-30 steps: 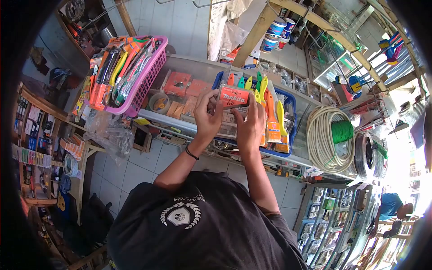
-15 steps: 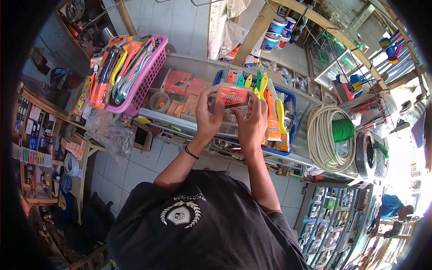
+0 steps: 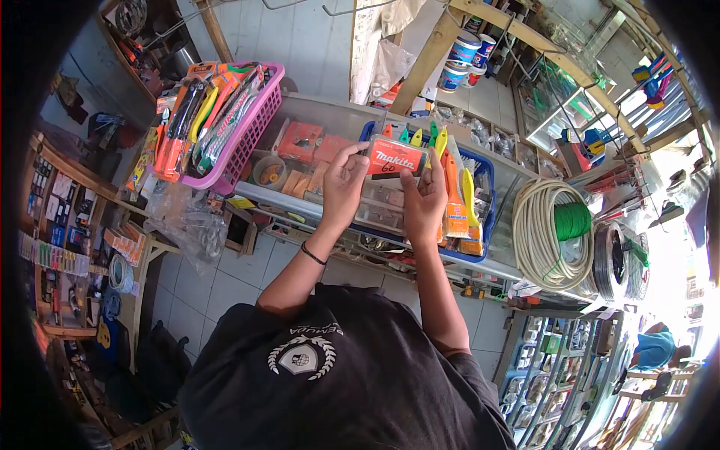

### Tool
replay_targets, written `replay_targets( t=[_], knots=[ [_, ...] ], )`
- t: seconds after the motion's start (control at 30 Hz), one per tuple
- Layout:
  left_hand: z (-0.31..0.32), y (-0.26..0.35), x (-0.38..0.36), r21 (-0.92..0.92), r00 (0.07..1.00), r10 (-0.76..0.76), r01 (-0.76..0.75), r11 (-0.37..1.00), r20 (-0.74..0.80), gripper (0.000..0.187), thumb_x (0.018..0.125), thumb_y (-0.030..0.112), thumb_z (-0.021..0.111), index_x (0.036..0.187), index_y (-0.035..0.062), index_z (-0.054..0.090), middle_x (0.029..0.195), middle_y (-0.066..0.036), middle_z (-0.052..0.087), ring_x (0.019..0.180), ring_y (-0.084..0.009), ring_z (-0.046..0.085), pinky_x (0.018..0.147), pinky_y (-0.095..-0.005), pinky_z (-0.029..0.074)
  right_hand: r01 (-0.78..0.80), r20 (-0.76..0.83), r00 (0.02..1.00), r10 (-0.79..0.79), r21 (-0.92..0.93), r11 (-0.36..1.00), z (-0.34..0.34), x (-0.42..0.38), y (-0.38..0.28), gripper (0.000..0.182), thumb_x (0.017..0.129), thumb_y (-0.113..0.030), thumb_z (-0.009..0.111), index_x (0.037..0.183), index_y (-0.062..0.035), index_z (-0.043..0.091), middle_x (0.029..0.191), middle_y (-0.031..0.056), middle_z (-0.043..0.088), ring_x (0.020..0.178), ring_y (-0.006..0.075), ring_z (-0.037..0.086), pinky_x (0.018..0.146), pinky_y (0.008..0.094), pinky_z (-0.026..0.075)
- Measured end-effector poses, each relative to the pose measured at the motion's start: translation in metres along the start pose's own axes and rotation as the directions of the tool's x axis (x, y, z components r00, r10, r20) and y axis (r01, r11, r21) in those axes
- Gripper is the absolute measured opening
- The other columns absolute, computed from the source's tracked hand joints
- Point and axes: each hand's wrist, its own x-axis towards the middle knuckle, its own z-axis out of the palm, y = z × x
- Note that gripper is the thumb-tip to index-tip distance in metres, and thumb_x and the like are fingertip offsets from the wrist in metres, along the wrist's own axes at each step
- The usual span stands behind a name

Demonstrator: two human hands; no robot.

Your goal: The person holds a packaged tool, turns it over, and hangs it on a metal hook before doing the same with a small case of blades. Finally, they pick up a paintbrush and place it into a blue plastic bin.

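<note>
Between the fingers of the left hand (image 3: 344,187) and right hand (image 3: 424,204), the box (image 3: 394,157) sits grasped at both ends, its long axis running across from one to the other, the right thumb nearer its middle, overlapping the lower front.

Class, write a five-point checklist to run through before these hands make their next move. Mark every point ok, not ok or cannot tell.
1. Left hand touching the clear, flat plastic case with the red Makita label: ok, at its left edge.
2. Right hand on it too: ok, thumb in front.
3. Label readable: ok, "Makita" shows.
4. Case latched: cannot tell, no catch is discernible.
5. Full view of the blue plastic basket of bright-handled paintbrushes: not ok, case and hands cover part.
</note>
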Motion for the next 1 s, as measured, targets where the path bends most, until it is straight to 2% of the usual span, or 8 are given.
replay_targets(
  t=[0.1,0.2,0.4,0.5,0.7,0.8,0.9,1.0],
  knots=[
    [-0.001,0.0,0.002,-0.144,0.995,-0.1,0.097,0.985,-0.014,0.029,0.107,0.017,0.06,0.131,-0.0007,0.059,0.111,-0.006,0.071,0.105,-0.0096,0.065,0.095,-0.0277,0.051,0.024,0.013,1.0,-0.025,0.043,0.999,-0.001,0.004,0.007,0.052,0.105,-0.001,0.057,0.153,0.0067,0.038,0.136,0.0164,0.061,0.125,0.0165,0.058,0.106,0.0288,0.046],
    [-0.002,0.009,0.003,-0.269,0.971,-0.226,0.239,0.933,0.077,0.027,0.108,0.018,0.059,0.128,0.001,0.062,0.113,-0.005,0.071,0.104,-0.0102,0.066,0.094,-0.0287,0.052,0.046,0.033,0.998,-0.049,0.066,0.997,-0.001,0.006,0.009,0.039,0.108,-0.005,0.055,0.144,0.0064,0.046,0.131,0.0133,0.063,0.122,0.0143,0.059,0.105,0.0288,0.046],
    [-0.007,0.011,0.003,-0.367,0.946,-0.29,0.324,0.872,0.146,0.026,0.108,0.024,0.057,0.119,0.0024,0.065,0.112,-0.004,0.071,0.102,-0.0106,0.067,0.09,-0.0281,0.053,0.031,-0.013,0.999,-0.03,0.063,0.998,0.004,0.006,0.005,0.024,0.109,-0.007,0.052,0.131,0.0039,0.052,0.123,0.0104,0.066,0.117,0.0122,0.06,0.101,0.028,0.047],
    [-0.003,0.019,0.005,-0.406,0.938,-0.316,0.346,0.846,0.14,0.025,0.108,0.024,0.057,0.118,0.0033,0.065,0.111,-0.004,0.072,0.101,-0.0108,0.067,0.09,-0.0288,0.053,0.001,-0.016,1.0,0.001,0.085,0.996,0.006,0.005,0.0,0.023,0.111,-0.01,0.05,0.129,0.0029,0.053,0.12,0.0084,0.066,0.112,0.0103,0.059,0.097,0.0264,0.047],
    [-0.008,0.01,0.007,-0.418,0.93,-0.328,0.367,0.831,0.165,0.023,0.107,0.023,0.057,0.117,0.0051,0.065,0.112,-0.003,0.071,0.103,-0.0111,0.066,0.093,-0.0299,0.052,-0.009,-0.097,0.995,0.008,-0.013,1.0,0.008,0.002,-0.007,0.027,0.114,-0.022,0.041,0.117,-0.0018,0.059,0.098,-0.0003,0.058,0.087,0.0068,0.048,0.078,0.0239,0.043],
    [-0.012,0.003,0.007,-0.444,0.929,-0.322,0.37,0.816,0.183,0.022,0.107,0.023,0.056,0.117,0.0055,0.065,0.112,-0.003,0.07,0.104,-0.0113,0.066,0.094,-0.03,0.051,-0.02,-0.123,0.992,0.011,-0.068,0.998,0.005,0.003,0.002,0.028,0.114,-0.022,0.04,0.107,-0.0026,0.058,0.093,-0.0014,0.053,0.084,0.0067,0.044,0.075,0.025,0.04],
    [-0.011,0.006,0.006,-0.422,0.943,-0.283,0.332,0.844,0.175,0.023,0.108,0.025,0.055,0.118,0.0056,0.064,0.111,-0.003,0.07,0.103,-0.0103,0.065,0.094,-0.0296,0.05,-0.058,-0.138,0.989,0.056,-0.009,0.998,0.009,0.003,-0.005,0.027,0.114,-0.022,0.041,0.102,-0.0024,0.056,0.091,-0.0015,0.052,0.083,0.0068,0.044,0.076,0.0261,0.041],
    [-0.005,0.019,0.006,-0.33,0.951,-0.265,0.303,0.894,0.156,0.027,0.111,0.028,0.051,0.117,0.0045,0.064,0.111,-0.003,0.069,0.104,-0.0092,0.063,0.095,-0.0286,0.049,-0.069,-0.115,0.99,0.076,0.065,0.995,0.008,0.005,-0.009,0.027,0.114,-0.022,0.042,0.105,-0.002,0.058,0.09,-0.0017,0.052,0.083,0.0068,0.044,0.076,0.0264,0.041]
  ],
)
